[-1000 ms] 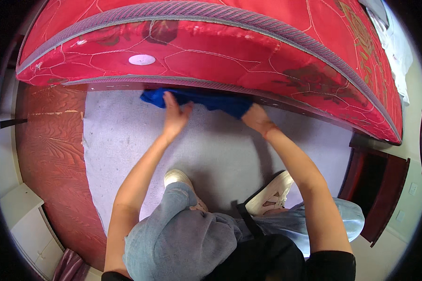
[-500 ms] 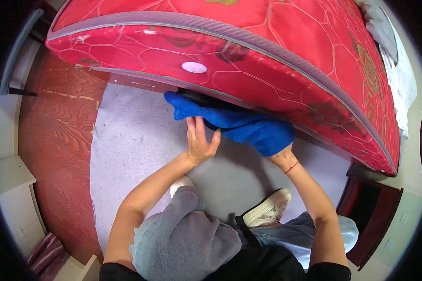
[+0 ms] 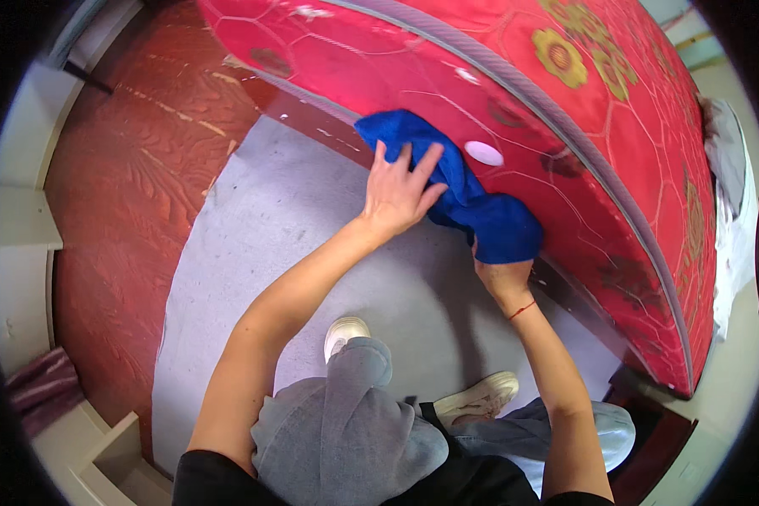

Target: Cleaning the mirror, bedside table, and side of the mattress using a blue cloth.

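Note:
A blue cloth [image 3: 447,173] lies bunched against the side of a red patterned mattress [image 3: 346,55]. My left hand [image 3: 396,190] is open at the cloth's left part, its spread fingers over the fabric. At the lower right end, my right hand [image 3: 504,277] grips the cloth, with its fingers mostly hidden under the folds. A red string circles the right wrist. Just right of the cloth, a pale oval patch [image 3: 483,153] shows on the mattress side.
Grey sheeting [image 3: 253,244] covers the floor under my shoes. Reddish wooden flooring [image 3: 118,236] is at left, beside white furniture [image 3: 21,244]. A dark red wooden piece [image 3: 645,430] stands at lower right. White and grey bedding [image 3: 729,185] hangs at the mattress's far right.
The view has turned, so the mattress slants more. The cloth has come up from the mattress's lower edge onto its side. My left hand has moved up, fingers spreading over the cloth.

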`<state>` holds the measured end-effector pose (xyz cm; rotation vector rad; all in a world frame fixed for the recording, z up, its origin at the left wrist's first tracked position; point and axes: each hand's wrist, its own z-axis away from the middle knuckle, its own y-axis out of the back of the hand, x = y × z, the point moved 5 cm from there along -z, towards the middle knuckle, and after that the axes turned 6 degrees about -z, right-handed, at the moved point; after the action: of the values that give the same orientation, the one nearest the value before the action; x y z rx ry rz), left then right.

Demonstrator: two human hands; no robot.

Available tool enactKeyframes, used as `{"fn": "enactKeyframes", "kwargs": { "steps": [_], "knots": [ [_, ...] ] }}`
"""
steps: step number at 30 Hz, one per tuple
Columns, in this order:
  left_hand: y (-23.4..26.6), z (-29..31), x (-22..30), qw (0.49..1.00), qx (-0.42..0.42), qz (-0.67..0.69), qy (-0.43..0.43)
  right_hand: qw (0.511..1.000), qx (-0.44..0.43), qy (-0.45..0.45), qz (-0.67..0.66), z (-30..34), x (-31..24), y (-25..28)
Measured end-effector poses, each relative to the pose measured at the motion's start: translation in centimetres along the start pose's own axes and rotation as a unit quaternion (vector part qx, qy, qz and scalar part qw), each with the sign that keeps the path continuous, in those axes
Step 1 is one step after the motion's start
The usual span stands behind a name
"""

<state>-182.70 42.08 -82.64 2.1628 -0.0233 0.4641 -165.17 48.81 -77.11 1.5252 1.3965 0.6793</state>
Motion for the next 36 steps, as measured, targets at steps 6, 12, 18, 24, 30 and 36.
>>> {"fn": "enactKeyframes", "kwargs": {
  "steps": [6,12,18,24,30,36],
  "knots": [
    [3.4,-0.5,-9.6,0.981,0.134,0.018,0.137,0.990,0.006,0.103,-0.094,-10.5,-5.6,-5.6],
    [5.7,-3.1,-21.1,0.891,0.294,0.280,0.201,0.980,0.043,0.191,0.040,-18.0,-10.7,-11.0],
    [4.2,-2.4,-21.0,0.889,0.304,0.265,0.217,0.979,0.017,0.198,0.050,-16.6,-9.8,-11.7],
    [3.0,-1.4,-8.5,0.922,0.244,0.201,0.225,0.987,0.072,0.117,-0.079,-10.5,-6.8,-3.8],
    [9.0,-6.6,3.5,0.950,0.276,0.137,-0.058,0.950,0.284,-0.034,-0.125,-4.4,-0.8,5.7],
    [12.9,-12.8,3.4,0.936,0.263,0.114,-0.205,0.968,0.145,-0.055,0.197,-11.9,-4.6,11.1]
  ]
}}
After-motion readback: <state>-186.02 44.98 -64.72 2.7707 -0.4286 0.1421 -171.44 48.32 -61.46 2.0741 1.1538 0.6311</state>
